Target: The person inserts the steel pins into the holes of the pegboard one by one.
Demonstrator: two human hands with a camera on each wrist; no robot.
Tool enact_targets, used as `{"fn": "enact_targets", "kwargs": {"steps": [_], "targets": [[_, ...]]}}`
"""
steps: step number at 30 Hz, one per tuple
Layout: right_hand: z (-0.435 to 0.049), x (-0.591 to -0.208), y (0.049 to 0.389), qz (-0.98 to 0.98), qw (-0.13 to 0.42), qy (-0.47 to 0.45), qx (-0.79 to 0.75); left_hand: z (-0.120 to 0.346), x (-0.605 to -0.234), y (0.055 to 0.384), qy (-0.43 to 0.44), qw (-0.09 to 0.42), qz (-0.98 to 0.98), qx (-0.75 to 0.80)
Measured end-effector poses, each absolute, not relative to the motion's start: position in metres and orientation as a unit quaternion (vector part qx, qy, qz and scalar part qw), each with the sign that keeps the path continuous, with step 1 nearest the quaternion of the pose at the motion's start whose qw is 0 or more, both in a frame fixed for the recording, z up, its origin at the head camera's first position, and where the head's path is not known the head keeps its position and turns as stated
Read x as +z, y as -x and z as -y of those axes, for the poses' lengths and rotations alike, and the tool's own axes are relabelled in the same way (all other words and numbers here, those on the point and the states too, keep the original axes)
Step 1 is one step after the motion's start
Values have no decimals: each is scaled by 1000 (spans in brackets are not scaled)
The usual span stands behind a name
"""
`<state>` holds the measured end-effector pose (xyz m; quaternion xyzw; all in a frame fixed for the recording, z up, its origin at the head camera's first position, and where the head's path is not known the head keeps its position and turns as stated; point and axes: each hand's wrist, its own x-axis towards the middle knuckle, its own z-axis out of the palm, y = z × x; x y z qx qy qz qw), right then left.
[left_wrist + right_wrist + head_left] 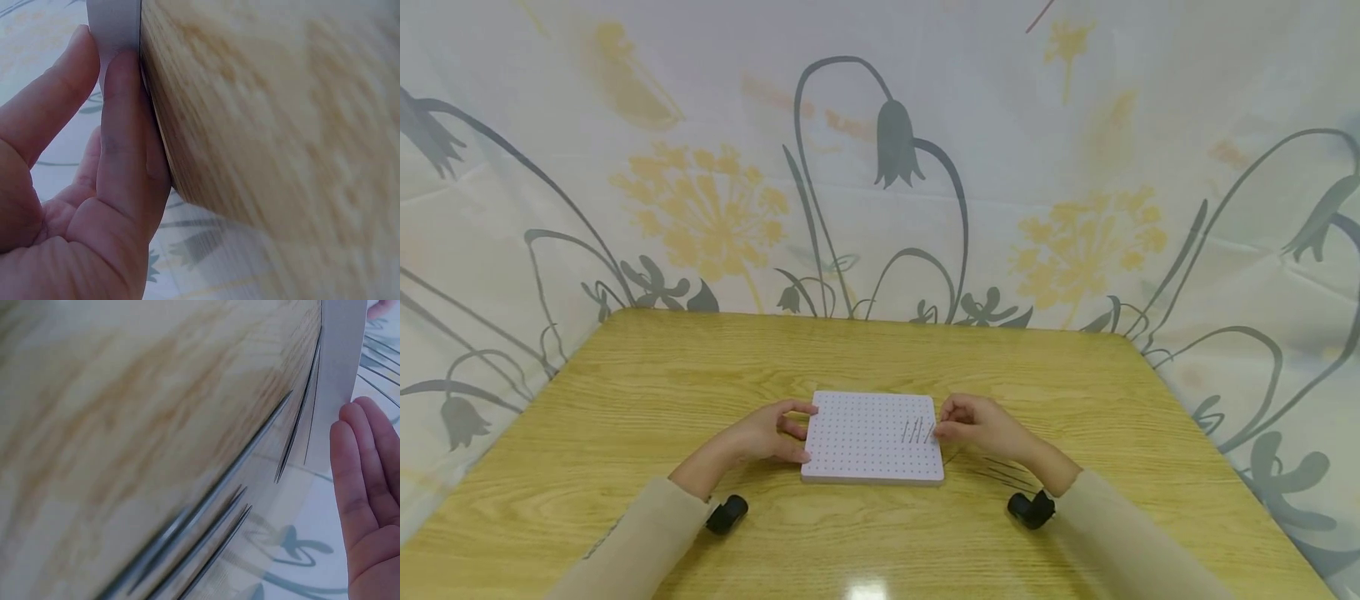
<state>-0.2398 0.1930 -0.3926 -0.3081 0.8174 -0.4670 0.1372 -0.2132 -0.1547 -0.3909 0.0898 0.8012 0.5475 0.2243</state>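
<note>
A white board with rows of small holes lies flat on the table. Several thin dark metal needles stand tilted near its right side. My left hand touches the board's left edge, fingers fairly straight; the left wrist view shows fingertips against its side. At the right edge, my right hand has thumb and forefinger together on the rightmost needle. That pinch is hidden in the right wrist view, where the other fingers extend beside the board's side.
More pointed metal needles lie loose on the wooden table, right of the board and under my right forearm. Black wrist cameras hang below both wrists. A flower-patterned cloth rises behind the table.
</note>
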Motion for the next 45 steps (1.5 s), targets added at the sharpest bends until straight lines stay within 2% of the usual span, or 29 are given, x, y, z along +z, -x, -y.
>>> {"fn": "enact_targets", "kwargs": {"steps": [6,16,24,39,45], "targets": [[-192,-393,242,-821,131,310,-462,155,-392,215,-93,224,-803,545],[-184,-391,237,-875,65,329,-348,154,-390,213,-91,225,-803,544],[-184,-392,236,-881,79,319,-340,155,-390,213,-93,225,-802,546],[-199,-392,236,-869,72,343,-349,154,-390,213,-88,228,-802,545],[-205,-394,235,-862,92,350,-354,154,-390,213,-90,229,-801,546]]}}
